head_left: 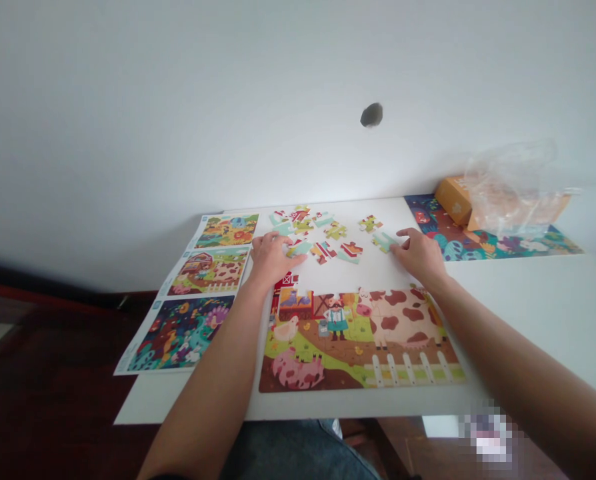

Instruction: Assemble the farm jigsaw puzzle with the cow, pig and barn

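Observation:
A partly joined farm puzzle (343, 350) lies near the table's front edge, showing a cow, a farmer, a pig and a white fence. Behind it, several loose pieces (336, 231) are scattered on the white table. My left hand (274, 257) rests over the left part of these pieces, its fingers spread, with a pale green piece (301, 248) beside its thumb. At the right, my right hand (418, 253) has thumb and index finger apart and touches a light green piece (384, 243) with its fingertips.
A printed sheet (165, 292) with three small pictures lies at the table's left. At the back right, an orange box (454, 200) and a clear plastic bag (511, 190) sit on a dark, colourful picture (515, 247). The wall (298, 100) stands directly behind the table.

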Demonstrator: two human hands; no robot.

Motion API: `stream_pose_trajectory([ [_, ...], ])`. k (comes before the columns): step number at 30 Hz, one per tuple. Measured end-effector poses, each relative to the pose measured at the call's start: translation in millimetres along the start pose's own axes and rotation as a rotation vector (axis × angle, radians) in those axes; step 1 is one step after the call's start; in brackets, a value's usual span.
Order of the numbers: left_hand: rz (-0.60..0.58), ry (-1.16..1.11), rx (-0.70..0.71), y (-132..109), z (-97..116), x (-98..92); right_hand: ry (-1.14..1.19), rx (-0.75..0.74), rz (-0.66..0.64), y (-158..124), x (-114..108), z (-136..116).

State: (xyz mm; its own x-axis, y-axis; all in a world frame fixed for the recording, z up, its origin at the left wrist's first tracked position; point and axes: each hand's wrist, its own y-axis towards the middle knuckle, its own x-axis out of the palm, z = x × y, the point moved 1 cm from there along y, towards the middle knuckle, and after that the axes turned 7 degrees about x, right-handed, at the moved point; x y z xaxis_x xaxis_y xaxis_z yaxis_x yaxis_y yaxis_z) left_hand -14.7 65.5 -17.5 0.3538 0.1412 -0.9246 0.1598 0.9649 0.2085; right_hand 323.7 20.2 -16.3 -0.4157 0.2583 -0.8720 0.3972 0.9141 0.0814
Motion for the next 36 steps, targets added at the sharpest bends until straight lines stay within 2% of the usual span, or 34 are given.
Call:
stream_pose_trajectory([
  [2,0.002,0.004,-0.003,0.3,-0.9,1.4,-0.003,-0.014,0.001,0.5,1.6,0.5],
  [4,0.008,0.013,-0.003,0.1,-0.8,2.5,0.013,-0.097,0.005,-0.7,2.8,-2.0],
  [7,0.026,0.040,0.000,-0.5,1.0,2.4,0.060,-0.412,-0.020,-8.5,3.7,-12.6],
  [9,0.045,0.054,0.023,-1.2,2.9,1.7,0.058,-0.635,-0.093,-17.0,4.7,-20.8],
  [12,0.078,0.048,0.109,-2.9,7.5,0.7,0.012,-0.791,-0.216,-27.7,7.6,-28.6],
  [15,0.086,0.010,0.242,-5.8,15.5,0.8,0.013,-0.787,-0.235,-30.7,10.0,-30.3],
  [19,0.026,0.000,0.376,-11.1,27.5,3.1,0.037,-0.756,-0.214,-28.7,10.7,-29.9],
  [23,-0.005,-0.012,0.380,-13.3,31.0,6.3,0.069,-0.724,-0.191,-26.6,12.2,-30.1],
  [30,-0.063,0.005,0.341,-12.8,29.1,8.2,0.182,-0.743,-0.223,-23.3,20.1,-27.6],
  [36,-0.051,-0.068,0.528,-18.8,43.7,-1.8,0.203,-0.781,-0.266,-28.7,16.1,-33.5],
])
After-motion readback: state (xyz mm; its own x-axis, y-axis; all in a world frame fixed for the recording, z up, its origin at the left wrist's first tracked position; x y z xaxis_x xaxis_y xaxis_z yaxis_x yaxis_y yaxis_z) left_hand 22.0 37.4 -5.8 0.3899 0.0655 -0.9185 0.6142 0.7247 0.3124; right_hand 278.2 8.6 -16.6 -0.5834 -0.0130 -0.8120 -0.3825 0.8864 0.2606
